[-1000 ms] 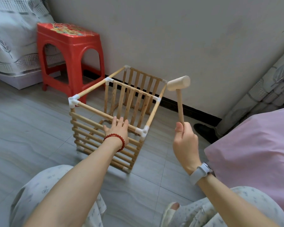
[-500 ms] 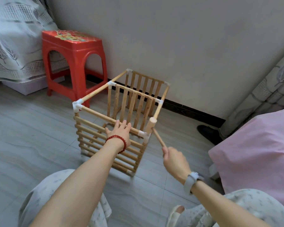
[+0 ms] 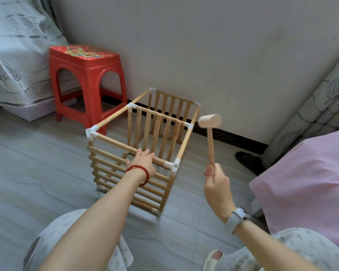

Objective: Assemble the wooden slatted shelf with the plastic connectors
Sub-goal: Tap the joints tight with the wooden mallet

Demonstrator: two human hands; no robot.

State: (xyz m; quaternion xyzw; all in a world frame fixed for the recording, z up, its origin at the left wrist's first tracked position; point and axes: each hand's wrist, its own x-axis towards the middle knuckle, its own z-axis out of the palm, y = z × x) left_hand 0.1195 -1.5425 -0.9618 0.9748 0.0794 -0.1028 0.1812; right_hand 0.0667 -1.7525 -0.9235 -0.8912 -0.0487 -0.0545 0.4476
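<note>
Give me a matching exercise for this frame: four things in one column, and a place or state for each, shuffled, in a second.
Things:
1. wooden mallet
2. left hand
3. red stool
4. near-right white connector

Places or states:
A. stands by the wall, left of the shelf
B. rests on the shelf's near top rail
C. held raised, clear of the shelf
D. joins the top rails at a corner

Pairs: 1-C, 2-B, 3-A, 4-D
</note>
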